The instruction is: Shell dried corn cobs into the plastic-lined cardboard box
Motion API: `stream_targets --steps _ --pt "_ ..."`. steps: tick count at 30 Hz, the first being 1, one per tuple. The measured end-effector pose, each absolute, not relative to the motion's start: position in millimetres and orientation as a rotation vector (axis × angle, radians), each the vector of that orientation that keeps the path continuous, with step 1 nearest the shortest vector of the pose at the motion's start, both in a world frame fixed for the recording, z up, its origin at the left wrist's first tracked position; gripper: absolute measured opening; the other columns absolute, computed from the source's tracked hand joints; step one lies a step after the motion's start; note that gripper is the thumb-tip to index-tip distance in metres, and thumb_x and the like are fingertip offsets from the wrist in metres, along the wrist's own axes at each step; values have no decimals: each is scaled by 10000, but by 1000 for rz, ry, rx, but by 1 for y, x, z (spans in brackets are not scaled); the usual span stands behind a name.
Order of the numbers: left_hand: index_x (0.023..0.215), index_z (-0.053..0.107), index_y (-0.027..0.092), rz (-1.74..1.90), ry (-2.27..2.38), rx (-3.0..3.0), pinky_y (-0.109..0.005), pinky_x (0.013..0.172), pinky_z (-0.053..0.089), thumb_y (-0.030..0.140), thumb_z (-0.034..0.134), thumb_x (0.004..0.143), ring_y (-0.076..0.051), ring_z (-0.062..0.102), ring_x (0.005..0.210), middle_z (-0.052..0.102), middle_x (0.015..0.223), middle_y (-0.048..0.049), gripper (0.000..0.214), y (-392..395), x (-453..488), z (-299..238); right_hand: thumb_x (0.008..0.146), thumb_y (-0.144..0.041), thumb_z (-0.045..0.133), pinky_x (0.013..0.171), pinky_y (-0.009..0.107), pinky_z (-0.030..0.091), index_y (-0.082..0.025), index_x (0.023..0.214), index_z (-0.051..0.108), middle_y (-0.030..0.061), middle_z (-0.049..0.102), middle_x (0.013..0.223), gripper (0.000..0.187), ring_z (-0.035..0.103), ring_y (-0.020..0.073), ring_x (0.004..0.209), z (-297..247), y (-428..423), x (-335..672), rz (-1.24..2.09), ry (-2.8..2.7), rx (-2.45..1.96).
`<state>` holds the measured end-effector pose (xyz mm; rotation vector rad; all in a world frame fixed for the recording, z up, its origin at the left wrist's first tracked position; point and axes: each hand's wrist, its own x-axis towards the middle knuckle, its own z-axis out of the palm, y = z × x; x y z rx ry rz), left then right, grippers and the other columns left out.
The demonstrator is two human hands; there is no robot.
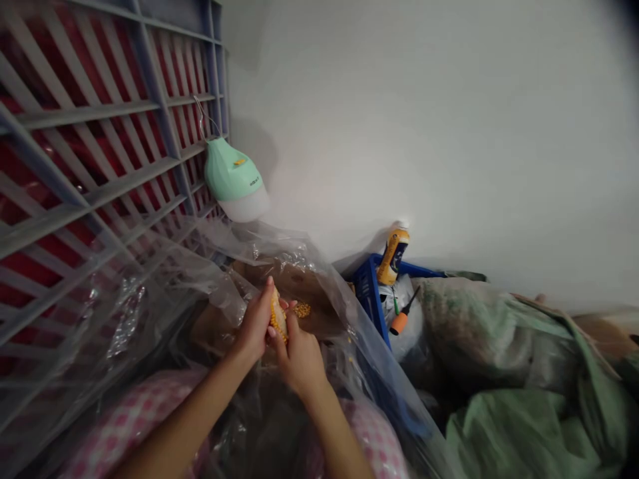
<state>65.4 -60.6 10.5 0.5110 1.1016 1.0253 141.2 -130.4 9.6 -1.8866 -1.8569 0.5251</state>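
My left hand (255, 322) and my right hand (299, 359) are both closed round a yellow corn cob (277, 318), held between them above a clear plastic sheet (164, 293). The left thumb presses along the cob's top; the right hand grips it from below. A small heap of loose yellow kernels (302, 309) lies on brown cardboard just beyond the cob, inside the plastic. My knees in pink checked cloth (124, 426) show under the forearms.
A grey slatted crate (100, 133) fills the left, with a mint-green lamp (234, 181) hanging from it. A blue crate (369, 293) to the right holds an orange bottle (393, 256) and an orange-handled tool (401, 321). Green sacking (524, 386) is piled at the right below a white wall.
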Motion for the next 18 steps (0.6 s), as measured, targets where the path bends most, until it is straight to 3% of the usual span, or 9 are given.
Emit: stream_targets --steps 5,12,18 --pt "608 470 180 1112 1123 528 -189 424 382 601 570 632 -126 588 474 510 455 57 433 -63 67 11 907 -443 188 561 252 384 -133 1076 528 109 664 817 490 628 213 677 2 -130 136 615 -1705 -1812" --pt "597 462 185 1155 1111 534 -210 468 412 603 564 631 -143 602 513 511 453 52 432 -65 68 14 913 -430 179 544 240 369 -145 993 577 83 644 743 496 588 175 591 -3 -129 132 675 -1559 -1751" --pt "577 446 185 1153 1050 485 -211 453 406 580 605 613 -129 582 481 502 464 58 427 -64 65 17 901 -429 277 610 230 382 -168 1138 515 81 653 901 426 609 176 730 3 -130 135 745 -1536 -1656"
